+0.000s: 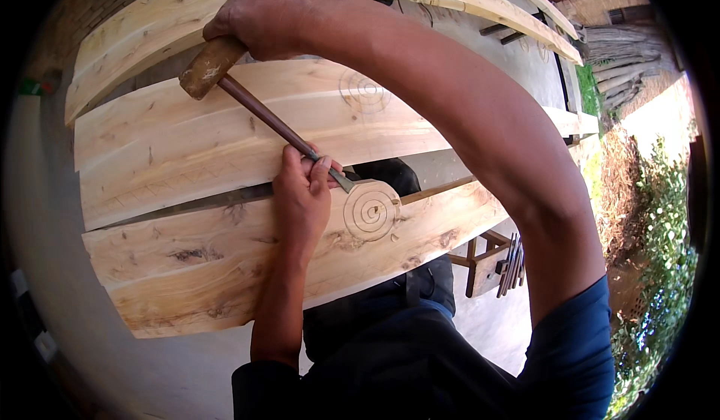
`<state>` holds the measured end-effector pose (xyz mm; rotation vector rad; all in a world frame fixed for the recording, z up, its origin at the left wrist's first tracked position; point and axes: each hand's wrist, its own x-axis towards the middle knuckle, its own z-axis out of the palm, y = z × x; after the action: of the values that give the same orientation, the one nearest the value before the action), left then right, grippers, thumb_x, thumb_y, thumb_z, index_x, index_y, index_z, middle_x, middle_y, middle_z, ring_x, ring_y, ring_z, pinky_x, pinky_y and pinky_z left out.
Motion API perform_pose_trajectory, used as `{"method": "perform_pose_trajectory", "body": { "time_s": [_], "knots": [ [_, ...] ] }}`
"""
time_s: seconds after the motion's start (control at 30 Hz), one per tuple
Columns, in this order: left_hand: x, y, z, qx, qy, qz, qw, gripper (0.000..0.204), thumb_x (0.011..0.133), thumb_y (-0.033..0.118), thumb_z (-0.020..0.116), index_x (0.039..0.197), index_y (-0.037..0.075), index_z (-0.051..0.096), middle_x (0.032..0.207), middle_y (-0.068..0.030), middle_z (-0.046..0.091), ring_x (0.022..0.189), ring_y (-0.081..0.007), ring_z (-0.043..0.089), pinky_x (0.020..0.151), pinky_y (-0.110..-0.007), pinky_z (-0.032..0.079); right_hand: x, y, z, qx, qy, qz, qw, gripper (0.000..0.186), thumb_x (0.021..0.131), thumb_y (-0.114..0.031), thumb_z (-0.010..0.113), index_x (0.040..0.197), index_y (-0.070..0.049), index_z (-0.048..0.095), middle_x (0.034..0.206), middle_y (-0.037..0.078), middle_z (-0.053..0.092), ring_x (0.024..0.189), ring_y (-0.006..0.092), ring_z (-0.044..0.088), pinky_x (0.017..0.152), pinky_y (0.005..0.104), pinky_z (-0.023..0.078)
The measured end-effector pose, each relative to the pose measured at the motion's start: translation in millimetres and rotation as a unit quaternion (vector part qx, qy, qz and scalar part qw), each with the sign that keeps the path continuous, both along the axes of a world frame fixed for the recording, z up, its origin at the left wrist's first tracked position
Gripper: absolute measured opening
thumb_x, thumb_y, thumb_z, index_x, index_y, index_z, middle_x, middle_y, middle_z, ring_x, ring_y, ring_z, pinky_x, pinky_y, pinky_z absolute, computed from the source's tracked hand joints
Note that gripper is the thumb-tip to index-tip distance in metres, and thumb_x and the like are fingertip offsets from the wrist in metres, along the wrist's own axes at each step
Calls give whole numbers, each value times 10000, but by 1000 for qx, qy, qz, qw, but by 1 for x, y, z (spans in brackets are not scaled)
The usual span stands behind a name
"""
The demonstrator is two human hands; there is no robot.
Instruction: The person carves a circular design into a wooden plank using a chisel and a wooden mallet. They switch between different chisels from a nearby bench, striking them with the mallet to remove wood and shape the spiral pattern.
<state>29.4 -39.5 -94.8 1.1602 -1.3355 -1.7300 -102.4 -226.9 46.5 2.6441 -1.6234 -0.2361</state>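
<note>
My left hand (304, 191) is closed around the lower part of a wood chisel (270, 120) with a long dark brown handle. The chisel slants down to the right, its metal blade at the upper left edge of a spiral (370, 210) marked on the nearest pale wooden plank (225, 270). Small notches show near the spiral. Above, my right hand (266, 15) grips a wooden mallet (210, 67). The mallet's head is at the top of the chisel handle; whether they touch I cannot tell. Part of the mallet's handle sticks out beyond my right hand.
Another plank (165, 142) lies just beyond, with a second spiral (365, 92) on it, and more planks (127, 45) lie farther back. A dark gap separates the nearest two. At the right, several rods (511, 266) hang beside a small wooden stand (484, 270). Leafy plants (667, 232) grow farther right.
</note>
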Motion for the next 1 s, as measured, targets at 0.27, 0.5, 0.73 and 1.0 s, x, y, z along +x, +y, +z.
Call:
{"method": "perform_pose_trajectory", "body": {
  "time_s": [0.27, 0.5, 0.73, 1.0],
  "knots": [
    [2, 0, 1, -9, -11, -3, 1000, 167, 1100, 9, 577, 1252, -18, 513, 957, -135, 760, 879, -156, 766, 744, -287, 653, -4, -8, 0, -17, -55, 8, 998, 524, 931, -161, 680, 1433, -308, 722, 1259, 45, 798, 1187, 272, 748, 988, 443, 577],
    [-1, -1, -5, -33, -9, -23, 999, 152, 1097, 32, 599, 1229, -1, 534, 950, -121, 761, 860, -147, 764, 720, -274, 641, -10, 3, -1, -49, -37, -4, 998, 533, 886, -210, 724, 1405, -328, 738, 1230, 32, 803, 1189, 258, 744, 987, 446, 571],
    [19, 4, -18, 0, 204, 64, 977, 190, 1126, 119, 602, 1264, 35, 504, 906, -133, 717, 811, -179, 756, 687, -317, 674, -17, 23, 27, -89, -267, -54, 958, 457, 839, -113, 685, 1285, -164, 770, 1102, 200, 796, 1067, 400, 758, 908, 522, 593],
    [5, 8, -5, -6, 79, 58, 995, 191, 1136, 72, 563, 1266, -14, 452, 958, -166, 749, 783, -149, 725, 713, -298, 647, -12, 28, 10, -34, -187, -126, 974, 532, 855, -203, 743, 1372, -330, 751, 1217, 27, 801, 1192, 262, 739, 992, 461, 566]
  ]
}}
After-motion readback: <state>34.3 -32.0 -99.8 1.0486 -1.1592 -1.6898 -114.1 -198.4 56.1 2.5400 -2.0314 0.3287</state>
